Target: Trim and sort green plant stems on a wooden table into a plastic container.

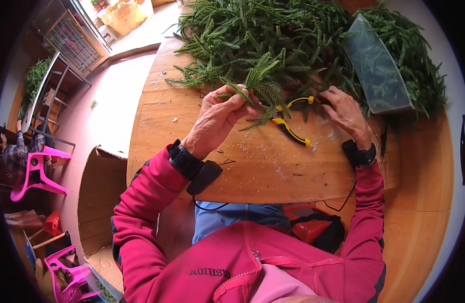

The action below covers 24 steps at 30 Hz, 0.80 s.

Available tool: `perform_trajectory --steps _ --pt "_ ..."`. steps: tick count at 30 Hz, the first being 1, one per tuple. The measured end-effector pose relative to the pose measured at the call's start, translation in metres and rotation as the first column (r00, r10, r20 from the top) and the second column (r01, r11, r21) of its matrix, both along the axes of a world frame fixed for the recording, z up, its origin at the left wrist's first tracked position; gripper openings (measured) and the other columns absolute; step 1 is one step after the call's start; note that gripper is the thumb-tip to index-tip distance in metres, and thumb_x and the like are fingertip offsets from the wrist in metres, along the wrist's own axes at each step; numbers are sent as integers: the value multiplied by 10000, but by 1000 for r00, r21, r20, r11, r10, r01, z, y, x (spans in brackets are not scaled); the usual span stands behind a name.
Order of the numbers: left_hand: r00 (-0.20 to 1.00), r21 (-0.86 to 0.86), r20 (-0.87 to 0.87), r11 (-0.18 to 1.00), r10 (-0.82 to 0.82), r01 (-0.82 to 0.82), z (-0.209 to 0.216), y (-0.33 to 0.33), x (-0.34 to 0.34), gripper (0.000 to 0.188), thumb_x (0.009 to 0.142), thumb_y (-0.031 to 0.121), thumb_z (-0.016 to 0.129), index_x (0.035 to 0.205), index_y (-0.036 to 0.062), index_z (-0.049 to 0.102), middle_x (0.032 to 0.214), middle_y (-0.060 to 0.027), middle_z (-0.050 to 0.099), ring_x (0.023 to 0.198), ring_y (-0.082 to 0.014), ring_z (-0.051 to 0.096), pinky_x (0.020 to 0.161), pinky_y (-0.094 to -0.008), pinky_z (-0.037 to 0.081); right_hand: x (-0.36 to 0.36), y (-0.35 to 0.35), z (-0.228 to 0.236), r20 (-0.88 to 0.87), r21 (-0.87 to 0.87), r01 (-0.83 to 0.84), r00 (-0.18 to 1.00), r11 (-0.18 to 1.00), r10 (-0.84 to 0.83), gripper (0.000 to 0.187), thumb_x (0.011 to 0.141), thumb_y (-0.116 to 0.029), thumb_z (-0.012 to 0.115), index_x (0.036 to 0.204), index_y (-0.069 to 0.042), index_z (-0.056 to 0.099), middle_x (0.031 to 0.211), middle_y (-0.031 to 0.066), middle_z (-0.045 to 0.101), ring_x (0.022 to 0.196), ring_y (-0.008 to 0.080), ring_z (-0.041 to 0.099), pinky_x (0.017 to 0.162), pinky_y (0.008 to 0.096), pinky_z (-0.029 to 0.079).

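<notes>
My left hand (220, 113) pinches a green artificial pine sprig (263, 83) between thumb and fingers, above the wooden table. Its needled tips spread out to the right of the fingers. Just right of the sprig lies a pair of pliers (284, 123) with yellow and black handles spread apart; the leaves partly cover its jaws. Beyond the upper handle's tip is my right hand (346, 112), fingers loosely bent and apart at the front edge of the greenery. Nothing shows in its grasp. A big pile of similar green sprigs (273, 30) covers the far side of the table.
A translucent plastic bin (376, 68) rests tilted on the pile at right. White crumbs dot the wooden table (242, 171). An open cardboard box (102, 197) stands left of the table. Pink stools (38, 174) and another person (15, 156) beside a second table are farther left.
</notes>
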<state>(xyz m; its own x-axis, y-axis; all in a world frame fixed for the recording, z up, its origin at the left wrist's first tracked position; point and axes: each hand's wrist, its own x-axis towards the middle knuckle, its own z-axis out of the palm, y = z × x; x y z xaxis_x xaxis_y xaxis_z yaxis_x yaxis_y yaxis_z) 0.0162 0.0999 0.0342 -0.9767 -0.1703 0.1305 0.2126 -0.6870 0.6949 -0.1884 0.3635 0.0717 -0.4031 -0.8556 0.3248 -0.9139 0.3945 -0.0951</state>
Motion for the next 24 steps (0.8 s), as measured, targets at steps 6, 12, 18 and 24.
perform_trajectory --steps 6,12,18,24 --pt "1000 36 22 999 -19 18 1 3 -8 128 943 93 542 1035 6 560 1014 -145 630 806 -188 642 887 -381 537 -6 1 12 239 -12 25 971 1000 -21 157 813 -71 589 940 11 632 860 119 603 770 273 607 706 332 474" --pt "1000 18 14 1000 -14 14 1 7 -9 136 957 134 540 1038 29 570 976 -134 636 804 -205 660 800 -391 555 -26 1 6 237 -91 66 971 994 -43 173 835 -58 588 989 -3 642 849 94 627 763 186 619 676 305 479" --pt "1000 -48 27 999 2 -1 -4 6 -7 121 959 131 541 1009 28 578 962 -123 640 834 -216 663 785 -383 561 -20 -4 18 469 -77 230 867 970 -168 160 896 -71 572 1026 -11 642 840 38 646 775 92 615 642 256 495" --pt "999 -33 37 999 23 -22 0 6 -7 98 942 82 556 1012 22 589 976 -132 651 907 -255 667 819 -385 560 -27 -7 15 691 -388 284 719 877 74 113 905 -107 624 973 -17 638 851 11 640 756 79 616 642 225 526"
